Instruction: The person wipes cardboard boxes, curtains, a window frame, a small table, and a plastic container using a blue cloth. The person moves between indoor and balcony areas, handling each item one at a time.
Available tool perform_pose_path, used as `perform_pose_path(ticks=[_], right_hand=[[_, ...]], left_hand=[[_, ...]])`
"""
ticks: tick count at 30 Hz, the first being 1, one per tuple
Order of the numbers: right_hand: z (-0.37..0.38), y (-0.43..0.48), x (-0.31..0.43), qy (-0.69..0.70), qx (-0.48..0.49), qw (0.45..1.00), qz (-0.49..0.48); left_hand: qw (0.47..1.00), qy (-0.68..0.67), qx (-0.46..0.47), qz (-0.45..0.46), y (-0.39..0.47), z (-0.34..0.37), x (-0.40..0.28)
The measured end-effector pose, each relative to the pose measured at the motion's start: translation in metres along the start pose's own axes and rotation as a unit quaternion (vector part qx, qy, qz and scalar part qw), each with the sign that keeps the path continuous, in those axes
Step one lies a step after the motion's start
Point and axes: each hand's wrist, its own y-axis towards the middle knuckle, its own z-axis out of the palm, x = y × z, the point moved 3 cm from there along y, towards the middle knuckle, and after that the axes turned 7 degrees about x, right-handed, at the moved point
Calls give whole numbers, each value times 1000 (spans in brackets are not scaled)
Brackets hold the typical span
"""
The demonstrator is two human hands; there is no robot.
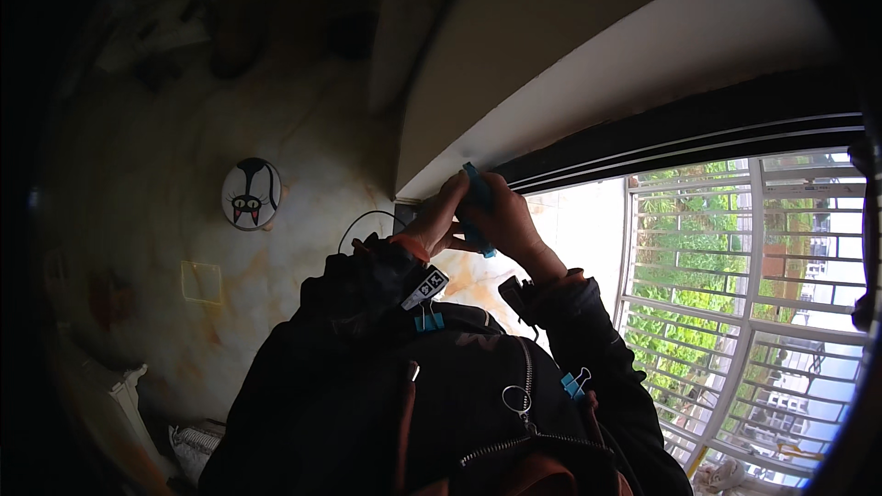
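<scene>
My left hand (439, 218) and my right hand (508, 222) meet in front of my chest, close to the corner of a white wall (482, 131). Between them is a blue cloth (477, 191), pinched by the fingers of both hands. Its upper end sticks out above the fingers and a lower edge shows beneath the right hand. Part of the cloth is hidden by the fingers. Just beyond my hands a dark door or window frame (592, 158) runs off to the right.
A round stool (251, 194) with a cat design stands on the marbled floor (310, 172) at left. A barred window (751, 248) lies at right. A thin black cable (358, 217) loops beside my left sleeve. White furniture (127, 393) is at lower left.
</scene>
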Motion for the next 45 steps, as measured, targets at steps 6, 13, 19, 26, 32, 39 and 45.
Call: perform_pose_path(ticks=[6, 13, 19, 26, 32, 39, 45], right_hand=[[-31, -38, 48, 12, -83, 982, -170], [-134, -98, 66, -141, -506, 779, -341], [-184, -71, 88, -221, -592, 675, -382], [-170, -21, 97, -322, -662, 591, -329], [-171, -13, 90, -318, -639, 596, -367], [-167, -6, 90, -290, -627, 597, -409], [-163, -8, 92, -364, -628, 586, -361]], left_hand=[[968, 106, -45, 225, -18, 20, -55], [532, 436, -104, 719, -52, 115, -153], [453, 515, -141, 714, 23, 116, -122], [585, 624, -102, 508, 31, 22, -62], [644, 356, -225, 639, -41, 16, -115], [612, 314, -219, 692, -9, 57, -189], [755, 458, -276, 380, 67, -78, -112]])
